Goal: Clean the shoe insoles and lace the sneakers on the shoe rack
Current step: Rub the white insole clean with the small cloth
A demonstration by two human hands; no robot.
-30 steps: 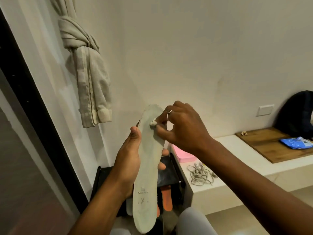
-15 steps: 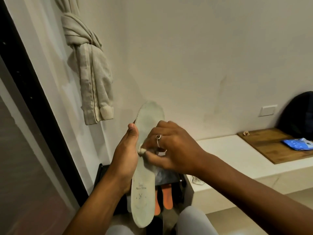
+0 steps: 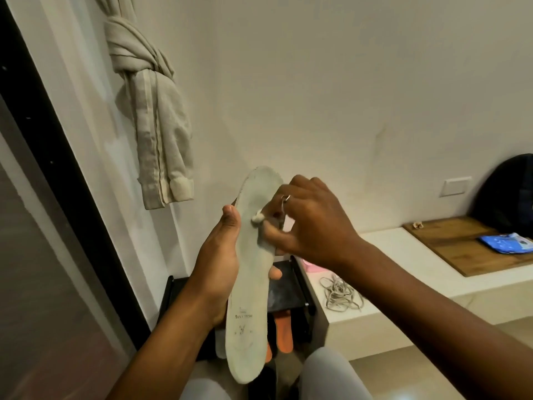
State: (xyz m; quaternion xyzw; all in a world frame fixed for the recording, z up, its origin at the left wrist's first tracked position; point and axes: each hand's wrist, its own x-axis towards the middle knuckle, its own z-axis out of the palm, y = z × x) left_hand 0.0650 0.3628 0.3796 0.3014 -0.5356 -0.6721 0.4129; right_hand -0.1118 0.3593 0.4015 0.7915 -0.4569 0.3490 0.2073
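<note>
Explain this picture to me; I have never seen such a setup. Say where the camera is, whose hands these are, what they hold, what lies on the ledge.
No machine here: one camera on a person's head looks down at their own hands. The left hand holds a pale insole upright. The right hand pinches a small white wad against it, likely wiping. On the white ledge lie tangled laces and a wooden board with a blue packet. Below stands a dark shoe rack holding orange insoles.

Laces [image 3: 340, 293] lie on the ledge [image 3: 383, 243], right of the rack [image 3: 300, 287].
</note>
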